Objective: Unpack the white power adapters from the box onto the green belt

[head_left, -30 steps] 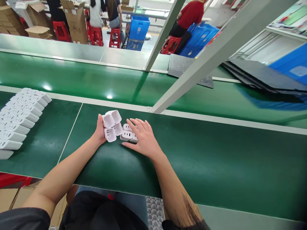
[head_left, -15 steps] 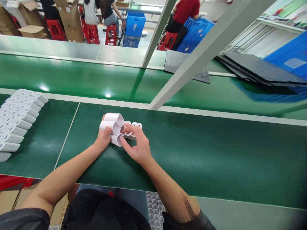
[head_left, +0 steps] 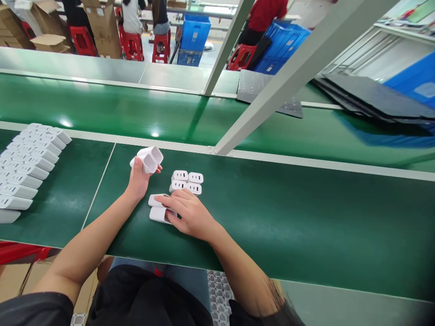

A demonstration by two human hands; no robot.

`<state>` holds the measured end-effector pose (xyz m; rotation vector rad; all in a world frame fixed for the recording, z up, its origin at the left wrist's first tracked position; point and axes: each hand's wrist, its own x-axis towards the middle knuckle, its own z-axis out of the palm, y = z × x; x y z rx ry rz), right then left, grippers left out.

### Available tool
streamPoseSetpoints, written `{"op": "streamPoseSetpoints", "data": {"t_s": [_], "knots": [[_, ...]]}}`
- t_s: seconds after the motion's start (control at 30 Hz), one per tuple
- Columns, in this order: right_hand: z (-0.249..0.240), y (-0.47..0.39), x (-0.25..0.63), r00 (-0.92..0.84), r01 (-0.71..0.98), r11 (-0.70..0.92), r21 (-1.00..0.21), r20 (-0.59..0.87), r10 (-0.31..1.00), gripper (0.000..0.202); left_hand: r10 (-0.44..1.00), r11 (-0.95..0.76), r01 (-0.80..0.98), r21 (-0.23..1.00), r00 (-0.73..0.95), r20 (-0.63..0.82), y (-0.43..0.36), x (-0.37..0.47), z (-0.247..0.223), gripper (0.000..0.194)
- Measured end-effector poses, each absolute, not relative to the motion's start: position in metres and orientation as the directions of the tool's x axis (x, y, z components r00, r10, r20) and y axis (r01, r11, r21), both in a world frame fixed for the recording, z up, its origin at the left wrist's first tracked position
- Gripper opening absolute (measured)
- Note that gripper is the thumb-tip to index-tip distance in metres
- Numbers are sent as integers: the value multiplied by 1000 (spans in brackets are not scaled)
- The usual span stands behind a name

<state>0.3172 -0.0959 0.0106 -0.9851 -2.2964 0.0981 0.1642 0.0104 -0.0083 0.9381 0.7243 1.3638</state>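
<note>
White hollow plastic casings (head_left: 149, 159) are gripped in my left hand (head_left: 137, 181), raised above the green surface, open ends tilted up and to the right. Lower down, my right hand (head_left: 192, 213) has its fingers around the open ends of two more white casings (head_left: 158, 214) lying side by side on the surface. The thumb reaches into the nearer one, and the other fingers partly cover the far one. Just beyond that hand stands a small group of white slotted casings (head_left: 186, 176), slotted faces up.
Rows of white slotted casings (head_left: 29, 167) stand at the left on the green work surface (head_left: 306, 217). A slanted metal post (head_left: 265, 99) rises from the far rail. Dark sheets (head_left: 370, 99) lie at the back right. People, red stools (head_left: 81, 40) and blue crates (head_left: 195, 34) are beyond.
My hands have moved apart. The left has gone up and left with its casings; the right has come down to the surface, where two casings now lie under its fingers.
</note>
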Motion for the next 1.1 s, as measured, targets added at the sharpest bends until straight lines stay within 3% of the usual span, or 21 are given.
{"op": "streamPoseSetpoints", "data": {"t_s": [0.17,0.4,0.7,1.1], "knots": [[10,-97,315,-625,643,739,-200,421,658,21,989,-12,-446,895,129,78,13,164,-16,80],[11,-94,318,-573,612,707,-354,419,705,24,985,23,-441,897,163,55,15,165,-20,78],[3,-93,318,-571,614,695,-374,397,718,12,962,100,-425,900,272,21,18,161,-16,81],[5,-93,318,-609,563,715,-414,378,698,12,933,135,-416,899,358,25,17,158,-18,82]]}}
